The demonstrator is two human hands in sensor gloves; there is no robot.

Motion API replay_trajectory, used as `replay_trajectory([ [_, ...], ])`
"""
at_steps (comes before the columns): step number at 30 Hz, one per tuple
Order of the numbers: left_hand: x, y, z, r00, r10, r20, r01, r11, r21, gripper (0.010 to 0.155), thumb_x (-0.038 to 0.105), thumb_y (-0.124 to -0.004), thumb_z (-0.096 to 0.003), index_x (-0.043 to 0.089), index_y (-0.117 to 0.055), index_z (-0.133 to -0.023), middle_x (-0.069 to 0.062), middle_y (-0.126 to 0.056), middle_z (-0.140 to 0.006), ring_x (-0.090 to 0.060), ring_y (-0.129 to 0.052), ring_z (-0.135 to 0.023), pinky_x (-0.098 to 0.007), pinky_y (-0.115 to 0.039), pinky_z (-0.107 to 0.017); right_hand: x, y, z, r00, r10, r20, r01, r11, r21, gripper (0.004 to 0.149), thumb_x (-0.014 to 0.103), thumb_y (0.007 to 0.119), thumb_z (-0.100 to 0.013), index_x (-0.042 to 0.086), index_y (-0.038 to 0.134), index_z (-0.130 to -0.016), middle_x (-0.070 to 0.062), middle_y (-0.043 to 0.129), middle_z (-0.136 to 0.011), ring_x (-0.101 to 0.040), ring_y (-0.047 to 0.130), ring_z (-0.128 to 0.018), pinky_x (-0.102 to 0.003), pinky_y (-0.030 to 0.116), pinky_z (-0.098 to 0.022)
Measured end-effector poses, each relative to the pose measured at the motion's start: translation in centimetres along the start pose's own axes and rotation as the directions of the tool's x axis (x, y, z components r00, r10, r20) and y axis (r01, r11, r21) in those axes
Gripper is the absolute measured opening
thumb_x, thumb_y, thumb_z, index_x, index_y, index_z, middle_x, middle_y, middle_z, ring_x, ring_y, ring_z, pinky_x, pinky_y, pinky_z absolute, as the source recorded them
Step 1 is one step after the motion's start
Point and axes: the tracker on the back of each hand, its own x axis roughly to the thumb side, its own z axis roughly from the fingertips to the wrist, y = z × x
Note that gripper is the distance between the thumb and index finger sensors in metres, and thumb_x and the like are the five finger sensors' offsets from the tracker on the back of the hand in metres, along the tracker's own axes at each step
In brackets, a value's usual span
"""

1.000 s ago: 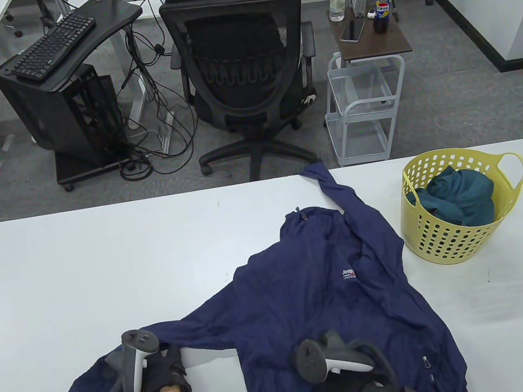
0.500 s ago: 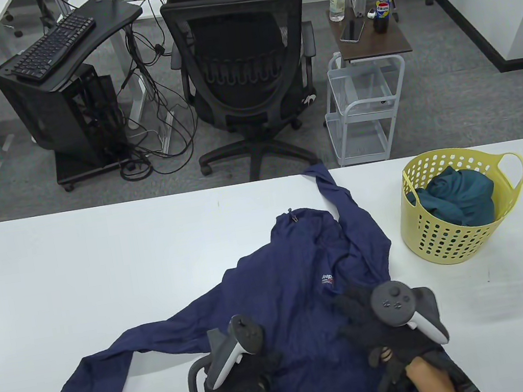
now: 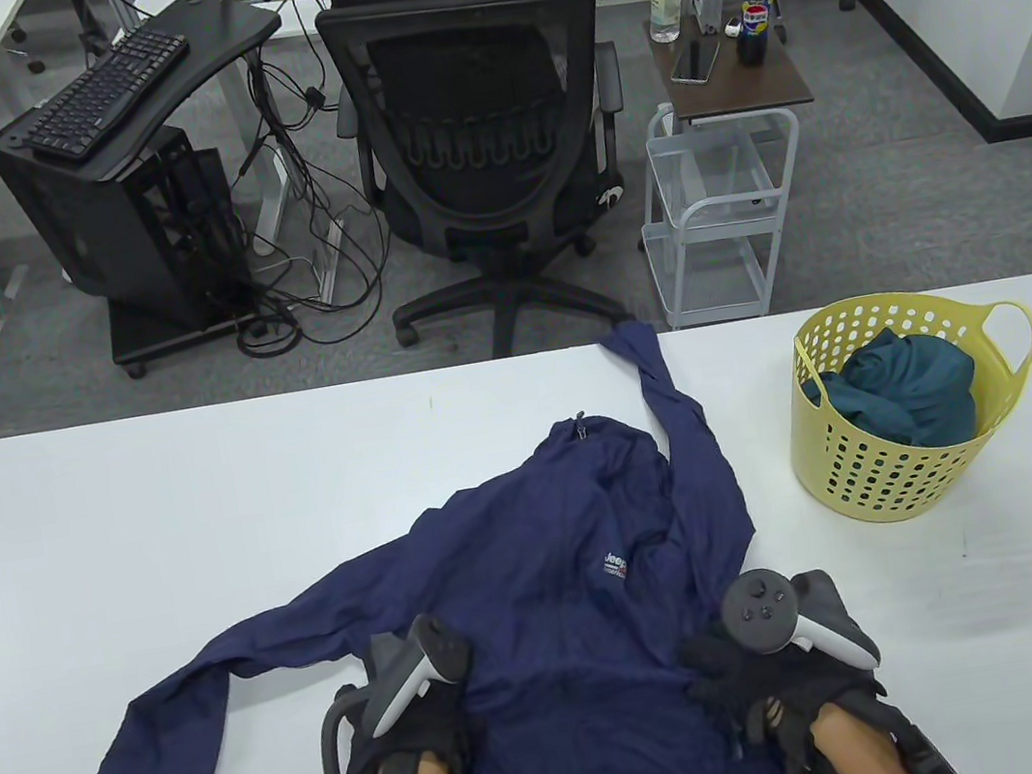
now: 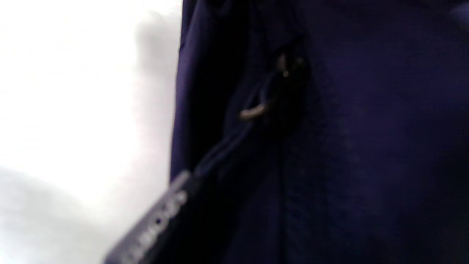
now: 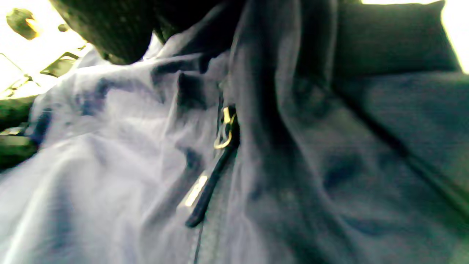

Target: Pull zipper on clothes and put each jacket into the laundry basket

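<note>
**Hands planted on the navy jacket's lower sides**

Your left hand [image 3: 403, 723] sits on the left side of the navy jacket [image 3: 553, 557], near the table's front edge, and your right hand [image 3: 767, 670] sits on the jacket's right side, level with it. Both are on the cloth, but the trackers and gloves cover the fingers from above, so you cannot tell whether either hand is pinching fabric or only pressing on it. The right wrist view shows a dark gloved fingertip [image 5: 110, 33] touching crumpled cloth at the top, with no clear pinch.

The jacket lies front-up across the white table [image 3: 156, 522], logo [image 3: 615, 564] on the chest and collar pointing away from you. One sleeve [image 3: 143, 750] runs out towards the front-left; the other [image 3: 664, 393] stretches back to the table's far edge — its cuff just over the rim.

Each wrist camera catches a pocket zipper: the left wrist view shows a blurred zipper pull [image 4: 253, 112] with a grey tab below it, and the right wrist view shows a brass ring and dark pull tab [image 5: 220, 154] lying on the cloth, touched by nothing.

The yellow laundry basket [image 3: 883, 476] stands to the right of the jacket, apart from it, with a teal garment [image 3: 908, 388] bunched inside.
</note>
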Motion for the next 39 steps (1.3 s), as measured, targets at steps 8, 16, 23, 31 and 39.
replay_trajectory([
  [8,1.1,-0.4,0.4,1.0,-0.006,0.02,0.006,1.0,-0.026,0.076,0.051,-0.071,-0.039,0.054,-0.028,-0.101,0.009,-0.014,-0.118,-0.032,-0.011,-0.107,-0.067,-0.02,-0.071,-0.5,-5.1,-0.4,0.993,-0.032,-0.111,-0.017,0.907,-0.42,0.055,0.028,0.078,-0.053,0.028,0.063,-0.106,-0.004,0.056,-0.118,-0.046,0.054,-0.103,-0.063,0.055,-0.069],
  [16,1.3,0.9,2.1,0.999,0.015,0.053,-0.018,0.998,0.066,0.073,0.052,-0.071,-0.0392,0.051,-0.034,-0.103,0.006,-0.023,-0.12,-0.033,-0.019,-0.108,-0.066,-0.025,-0.072,1.9,-4.6,-6.4,0.699,0.667,-0.258,-0.714,0.67,-0.204,0.081,0.022,0.088,-0.048,0.047,0.036,-0.105,0.023,0.028,-0.12,-0.03,0.02,-0.111,-0.062,0.034,-0.078],
  [23,2.0,2.5,5.5,0.986,0.086,0.146,-0.122,0.958,0.26,0.077,0.056,-0.07,-0.0386,0.051,-0.028,-0.103,0.005,-0.029,-0.12,-0.035,-0.023,-0.109,-0.067,-0.029,-0.072,1.3,-5.4,-5.1,0.74,0.597,-0.309,-0.667,0.597,-0.445,0.045,0.04,0.092,-0.041,0.042,0.083,-0.085,0.014,0.088,-0.078,-0.026,0.065,-0.094,-0.057,0.054,-0.074],
  [31,10.1,2.5,9.8,0.885,0.037,0.465,-0.264,0.861,0.435,0.069,0.064,-0.067,-0.0376,0.048,-0.052,-0.103,0.008,-0.06,-0.117,-0.034,-0.049,-0.109,-0.066,-0.049,-0.071,-0.2,-5.7,3.4,0.962,0.252,-0.108,-0.244,0.606,-0.757,0.037,0.046,0.091,-0.043,0.041,0.089,-0.079,0.012,0.087,-0.089,-0.03,0.068,-0.096,-0.057,0.059,-0.071],
  [39,22.0,0.8,7.8,0.893,-0.198,0.404,-0.013,0.886,0.464,0.085,0.072,-0.07,-0.033,0.043,-0.038,-0.106,0.011,-0.04,-0.122,-0.032,-0.03,-0.112,-0.064,-0.045,-0.074,-2.7,-3.9,5.0,0.994,0.008,0.109,0.069,0.727,-0.683,0.039,0.045,0.089,-0.045,0.038,0.087,-0.083,0.009,0.097,-0.087,-0.034,0.067,-0.1,-0.06,0.059,-0.07],
])
